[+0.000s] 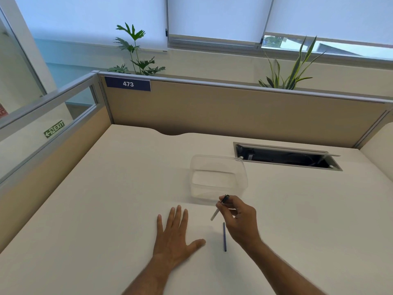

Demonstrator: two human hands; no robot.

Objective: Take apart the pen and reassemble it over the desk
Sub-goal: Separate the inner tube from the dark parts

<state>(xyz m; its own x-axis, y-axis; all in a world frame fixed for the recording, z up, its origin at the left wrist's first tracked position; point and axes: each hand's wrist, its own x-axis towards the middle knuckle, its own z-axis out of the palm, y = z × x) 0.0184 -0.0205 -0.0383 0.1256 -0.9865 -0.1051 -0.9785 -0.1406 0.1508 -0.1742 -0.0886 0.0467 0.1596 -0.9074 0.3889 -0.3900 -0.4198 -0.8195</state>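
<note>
Clear plastic container (219,177) on tabletop (106,199): no contents visible. Right hand (240,218) pinches pen barrel (219,207) aloft. Refill (224,236) lies between hands. Left hand (174,233) rests flat, fingers spread.

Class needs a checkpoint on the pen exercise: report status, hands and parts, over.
Left hand flat on desk, empty. Right hand pinching pen barrel. Refill out, lying between hands. Clear container behind, not obstructing.
</note>
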